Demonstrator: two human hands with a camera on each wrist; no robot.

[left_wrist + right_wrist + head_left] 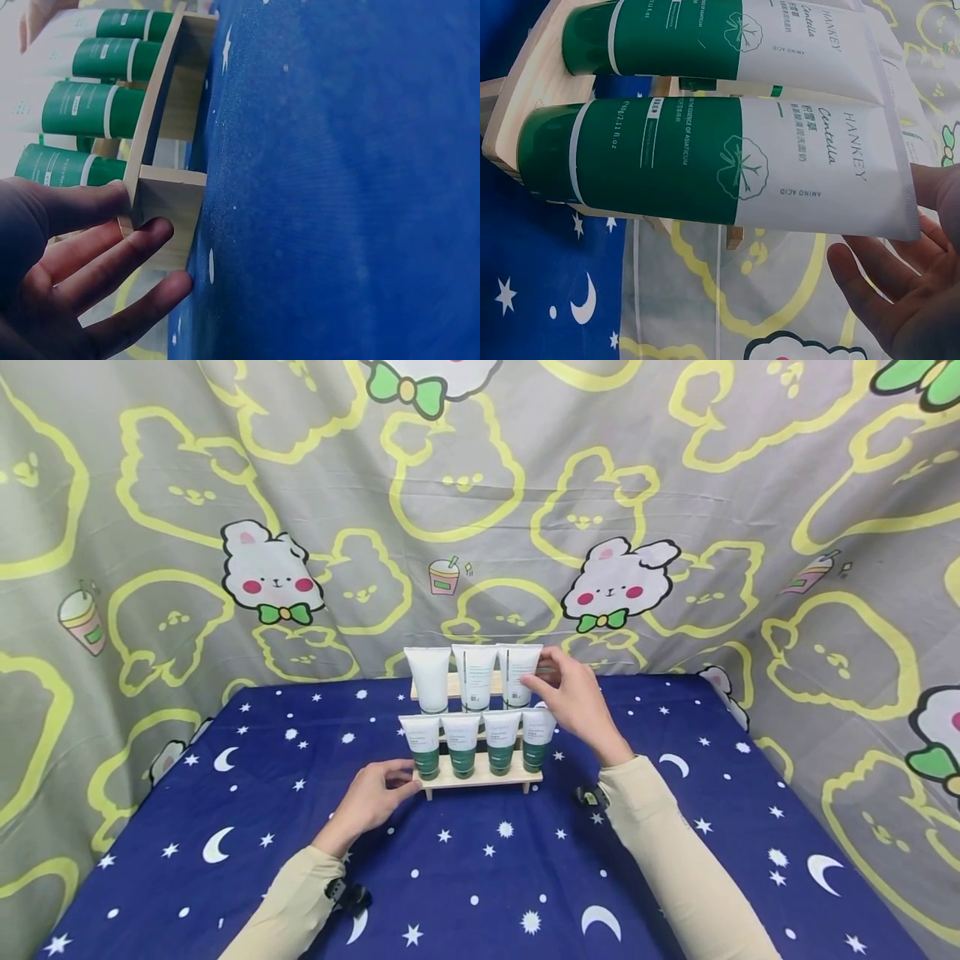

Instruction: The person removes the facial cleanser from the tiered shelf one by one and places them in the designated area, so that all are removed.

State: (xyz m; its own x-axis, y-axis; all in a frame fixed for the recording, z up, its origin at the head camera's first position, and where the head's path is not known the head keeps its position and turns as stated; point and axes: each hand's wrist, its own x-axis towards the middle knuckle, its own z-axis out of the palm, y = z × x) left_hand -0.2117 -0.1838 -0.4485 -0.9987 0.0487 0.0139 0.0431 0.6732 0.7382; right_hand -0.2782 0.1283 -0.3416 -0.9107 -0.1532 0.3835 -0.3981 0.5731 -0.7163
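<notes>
A small wooden tiered rack [480,779] stands on the table with white-and-green facial cleanser tubes on two levels. Several tubes, such as the front right one [660,161], stand cap down in a row on the lower step. Three more are lined up behind, including the back right tube [519,675]. My right hand [573,697] pinches that back right tube near its top, thumb across its front and fingers at its right edge. At the rack's left end, my left hand [372,795] grips the lower step, its thumb [97,204] by the corner beside the leftmost front tube [64,165].
A dark blue cloth [480,877] with white moons and stars covers the table under the rack. Close behind hangs a grey curtain [337,485] with yellow cartoon outlines. Dark wrist devices [348,896] sit at both sleeves.
</notes>
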